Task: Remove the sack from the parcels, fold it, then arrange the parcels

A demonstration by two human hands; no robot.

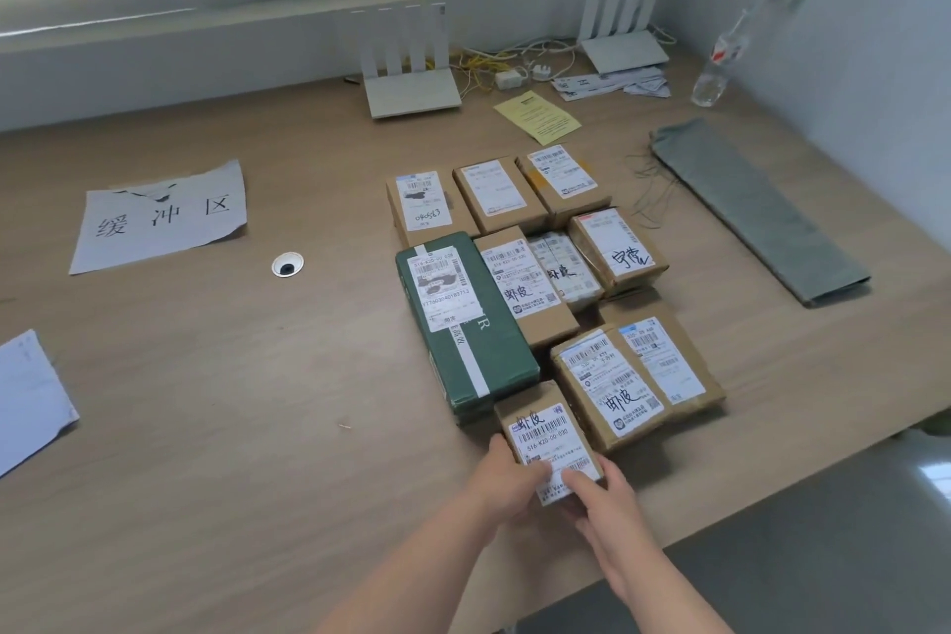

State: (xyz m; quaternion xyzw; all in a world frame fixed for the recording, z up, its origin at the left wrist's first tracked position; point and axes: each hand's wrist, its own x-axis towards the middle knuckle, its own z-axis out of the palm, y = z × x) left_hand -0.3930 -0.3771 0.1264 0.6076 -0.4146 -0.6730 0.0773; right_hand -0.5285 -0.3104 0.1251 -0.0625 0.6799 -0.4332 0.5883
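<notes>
Gripping the small parcel (546, 430) at the group's near edge, left hand (507, 474) and right hand (604, 497) could nudge it against the green parcel (465, 330) — skewing the rows — with the folded sack (756, 206) lying far right.

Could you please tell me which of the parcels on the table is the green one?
The long parcel on the group's left edge: it has dark green wrapping with a white label, and nothing else there is green.

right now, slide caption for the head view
Left hand and right hand grip a small parcel; folded sack lies aside.
</notes>
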